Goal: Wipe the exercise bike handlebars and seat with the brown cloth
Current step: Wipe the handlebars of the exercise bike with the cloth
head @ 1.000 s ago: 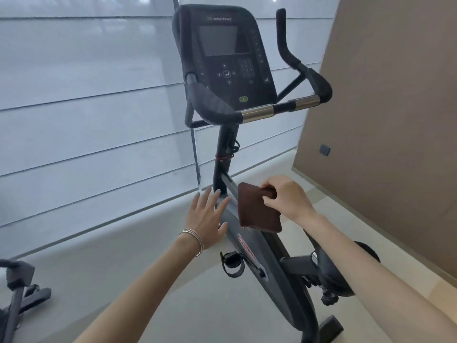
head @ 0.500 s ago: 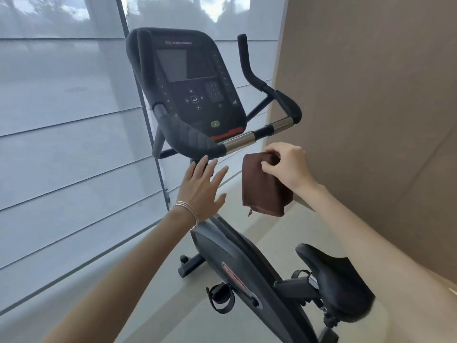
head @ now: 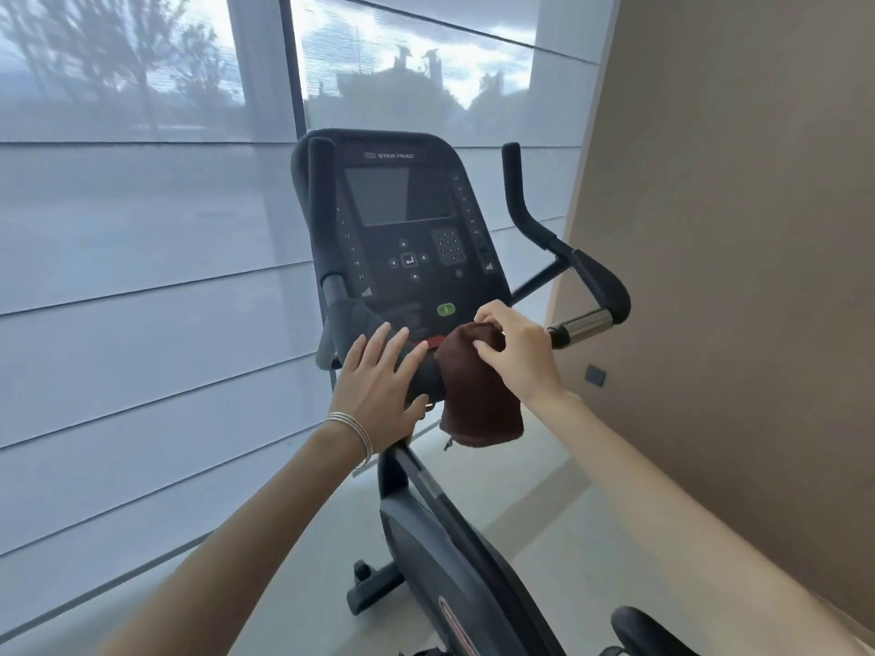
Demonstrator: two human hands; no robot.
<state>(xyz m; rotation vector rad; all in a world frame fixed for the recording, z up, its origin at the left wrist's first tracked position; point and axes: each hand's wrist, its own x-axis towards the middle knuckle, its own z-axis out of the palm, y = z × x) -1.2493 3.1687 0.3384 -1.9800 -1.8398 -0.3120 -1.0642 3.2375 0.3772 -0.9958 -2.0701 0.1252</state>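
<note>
The exercise bike (head: 454, 551) stands before a shaded window wall (head: 142, 324), a brown panelled wall (head: 738, 277) to its right. Its console (head: 402, 239) faces the wearer, dark and unlit apart from a green button (head: 445, 309). The handlebars (head: 599, 286) run across below the console: the right-hand grip with its chrome sleeve (head: 584, 325) is bare and untouched; the upright horns on either side are likewise clear of any cloth. The seat (head: 648, 632) shows only at the bottom edge, well apart from both hands.

The brown cloth (head: 478, 400) is draped over the centre of the handlebar, most of it hanging loose below the bar. The right hand (head: 516, 357) pinches its upper fold between thumb and fingertips, just at the bar. The left hand (head: 379, 390) lies flat and open on the left padded grip, fingers spread, grasping nothing; thin bangles (head: 352, 430) sit at that wrist.

Assessment: the cloth is only now being set on the bar. No wiping result can be confirmed from the surfaces. In my judgement the job is at its start, with the full run of handlebars and the whole seat outstanding.
</note>
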